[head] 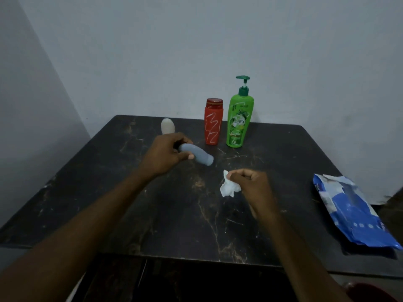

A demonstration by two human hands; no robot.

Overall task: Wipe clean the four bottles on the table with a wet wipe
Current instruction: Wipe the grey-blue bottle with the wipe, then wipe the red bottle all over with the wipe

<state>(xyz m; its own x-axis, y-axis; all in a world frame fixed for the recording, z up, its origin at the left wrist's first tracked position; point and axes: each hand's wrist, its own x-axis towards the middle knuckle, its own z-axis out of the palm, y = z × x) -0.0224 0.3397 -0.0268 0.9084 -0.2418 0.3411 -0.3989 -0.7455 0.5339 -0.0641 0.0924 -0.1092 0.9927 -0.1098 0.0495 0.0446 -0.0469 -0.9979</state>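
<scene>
- Four bottles on the dark, scuffed surface (130,214), three standing and one in hand
- left grip (168,155) is wrapped around one end of the grey bottle (196,154), fingers over the top and thumb underneath
- that grey bottle is tipped right over onto its side, free end pointing right and a bit toward the camera; honestly can't tell if it's touching the surface or held just off it
- right grip (250,184) is closed on a crumpled white wet wipe (227,188), pinched between thumb and fingers, with most of it sticking out on the left side of the fist
- wipe and grey bottle are near each other but not touching
- small whitish bottle (168,126) stands upright just behind the left grip, its lower part hidden by the knuckles
- red bottle (213,123) with white squiggles and a red cap stands upright at the far side
- green pump bottle (238,120) is just beside it on the right, tallest of the lot, nozzle pointing left, label reads Vatika
- blue and white wipes pack (353,212) lies flat at the right edge, well apart from the bottles
- plain pale wall (196,40) behind it all
</scene>
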